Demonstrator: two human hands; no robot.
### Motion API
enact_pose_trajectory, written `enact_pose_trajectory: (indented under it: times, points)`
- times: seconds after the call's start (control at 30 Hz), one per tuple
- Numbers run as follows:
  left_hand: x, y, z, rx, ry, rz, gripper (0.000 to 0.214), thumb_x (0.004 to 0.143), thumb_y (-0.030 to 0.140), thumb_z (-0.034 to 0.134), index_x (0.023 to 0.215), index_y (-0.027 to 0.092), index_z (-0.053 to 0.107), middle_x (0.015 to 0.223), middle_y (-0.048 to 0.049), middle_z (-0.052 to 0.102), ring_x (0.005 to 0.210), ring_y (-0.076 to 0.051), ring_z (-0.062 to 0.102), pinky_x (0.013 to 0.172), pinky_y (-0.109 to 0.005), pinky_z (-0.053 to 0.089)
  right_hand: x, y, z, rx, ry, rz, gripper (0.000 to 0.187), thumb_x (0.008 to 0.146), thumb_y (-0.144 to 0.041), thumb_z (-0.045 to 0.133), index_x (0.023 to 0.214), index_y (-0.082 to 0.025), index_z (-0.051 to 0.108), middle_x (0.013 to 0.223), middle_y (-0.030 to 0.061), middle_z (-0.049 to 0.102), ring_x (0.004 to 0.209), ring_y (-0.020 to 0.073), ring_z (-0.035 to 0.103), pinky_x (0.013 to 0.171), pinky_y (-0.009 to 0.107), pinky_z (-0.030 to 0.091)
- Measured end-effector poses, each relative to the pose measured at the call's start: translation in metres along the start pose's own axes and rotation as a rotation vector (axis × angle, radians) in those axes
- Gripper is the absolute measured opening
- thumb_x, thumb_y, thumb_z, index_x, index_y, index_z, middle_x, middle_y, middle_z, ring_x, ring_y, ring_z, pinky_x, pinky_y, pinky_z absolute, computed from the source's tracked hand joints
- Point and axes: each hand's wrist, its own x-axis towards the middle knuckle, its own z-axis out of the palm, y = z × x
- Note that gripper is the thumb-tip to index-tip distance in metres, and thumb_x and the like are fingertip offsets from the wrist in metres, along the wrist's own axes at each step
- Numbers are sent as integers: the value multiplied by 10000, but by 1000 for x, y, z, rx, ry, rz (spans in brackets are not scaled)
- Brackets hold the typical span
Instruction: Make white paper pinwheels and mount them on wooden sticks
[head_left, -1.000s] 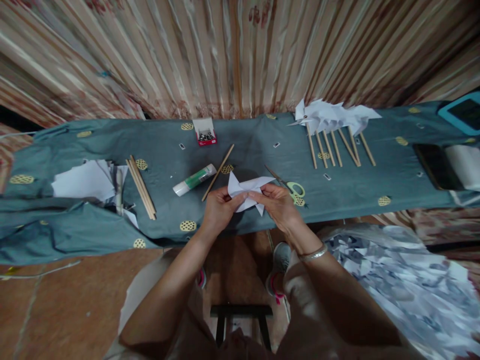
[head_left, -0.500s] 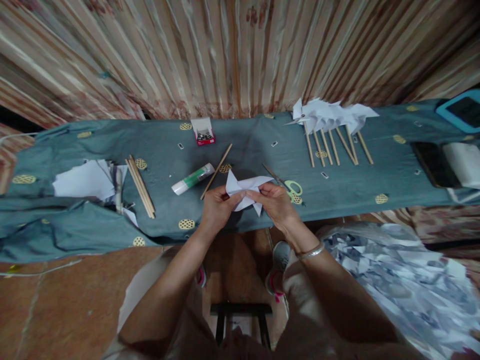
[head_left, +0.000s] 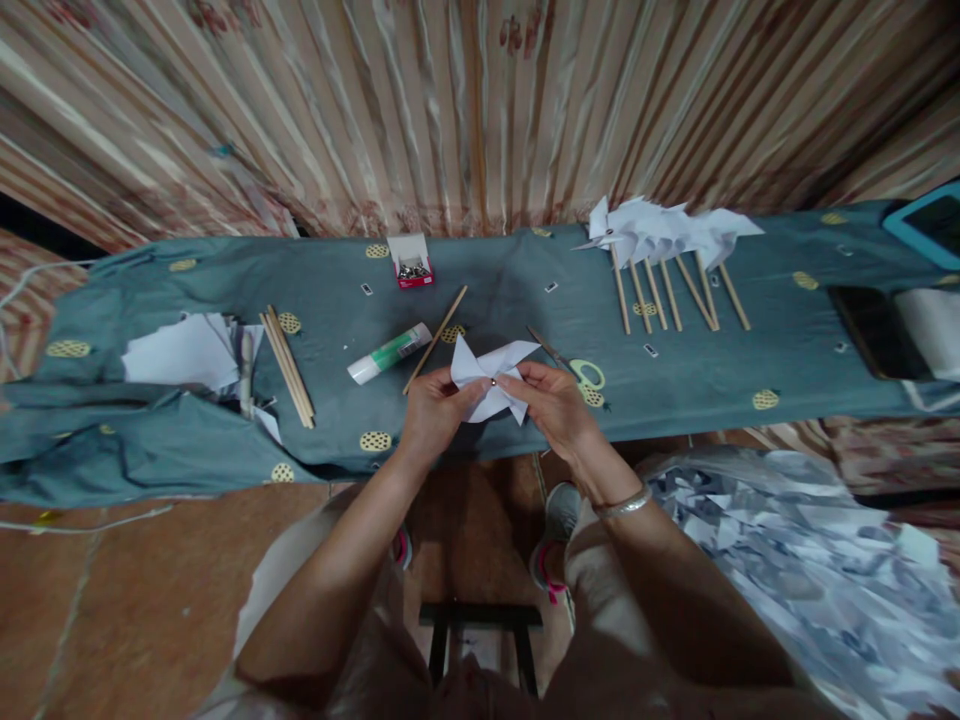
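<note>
Between both hands, over the front edge of the table, I hold a white paper pinwheel [head_left: 491, 402] with a small metal pin [head_left: 493, 382] at its centre. My left hand [head_left: 439, 408] pinches its left side, thumb on top. From the other side my right hand [head_left: 556, 402] grips it, thumb close to the pin. Just beyond my left hand lies a single wooden stick [head_left: 436, 338], with a glue stick [head_left: 390, 353] left of it. Scissors with light green handles [head_left: 589, 376] rest by my right fingers. An open red and white box of metal pins [head_left: 412, 270] stands farther back.
Finished pinwheels on sticks [head_left: 660, 235] lie in a row at the back right. On the left are a stack of white paper [head_left: 184, 352] and several wooden sticks [head_left: 287, 368]. A dark phone [head_left: 870, 332] lies at right; a bag of paper pieces [head_left: 810, 560] stands below.
The pinwheel has flattened and tilted toward me, and the pin at its centre now shows between my thumbs. Both hands stay in nearly the same place.
</note>
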Motion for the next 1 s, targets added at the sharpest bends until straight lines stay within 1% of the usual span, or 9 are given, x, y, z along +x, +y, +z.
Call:
enact_pose_trajectory:
  times: [0.17, 0.3, 0.47, 0.6, 0.7, 0.83, 1.0]
  points:
    - [-3, 3, -1, 0, 4, -27, 327, 514, 347, 884, 751, 147, 782, 703, -30, 752, 587, -135, 617, 602, -262, 513, -1, -4, -3, -46, -50, 20, 317, 519, -407, 887, 667, -204, 694, 654, -27, 680, 641, 128, 601, 670, 278, 470]
    - [-7, 4, -2, -26, -20, -48, 345, 493, 334, 896, 758, 147, 779, 719, -35, 757, 614, -140, 632, 636, -271, 526, -2, -4, -1, -68, -54, -8, 325, 532, -432, 873, 664, -199, 691, 647, -25, 680, 628, 129, 597, 653, 279, 468]
    - [-11, 9, -4, -15, -6, -51, 311, 486, 328, 896, 712, 153, 772, 682, -22, 743, 595, -129, 612, 626, -265, 515, -3, -3, 2, -93, -68, -33, 331, 539, -444, 869, 658, -198, 682, 654, -23, 690, 613, 124, 589, 632, 274, 465]
    - [-15, 12, -7, 7, 0, -44, 339, 461, 372, 903, 667, 146, 757, 632, -15, 716, 560, -126, 587, 588, -263, 496, -5, 1, 4, -122, -111, -42, 346, 558, -450, 866, 755, -205, 721, 713, -16, 716, 652, 138, 614, 670, 293, 492]
    - [-16, 11, -10, 1, 9, -48, 360, 449, 380, 904, 683, 147, 761, 652, -20, 724, 572, -136, 600, 594, -271, 504, -6, 2, 6, -119, -129, -43, 356, 569, -444, 865, 805, -209, 739, 758, -4, 738, 690, 152, 640, 713, 313, 516]
    - [-17, 7, -12, 19, 26, -41, 352, 473, 368, 897, 716, 146, 773, 679, -29, 736, 590, -137, 615, 616, -270, 504, -8, 3, 8, -104, -138, -53, 310, 580, -418, 860, 790, -218, 750, 769, 0, 749, 716, 162, 658, 750, 324, 534]
    - [-15, 9, -13, 15, -11, -55, 392, 471, 424, 906, 714, 149, 768, 694, -37, 740, 602, -145, 625, 628, -276, 515, -6, 2, 5, -109, -122, -63, 255, 584, -403, 859, 712, -220, 736, 718, -11, 734, 672, 152, 643, 699, 305, 523]
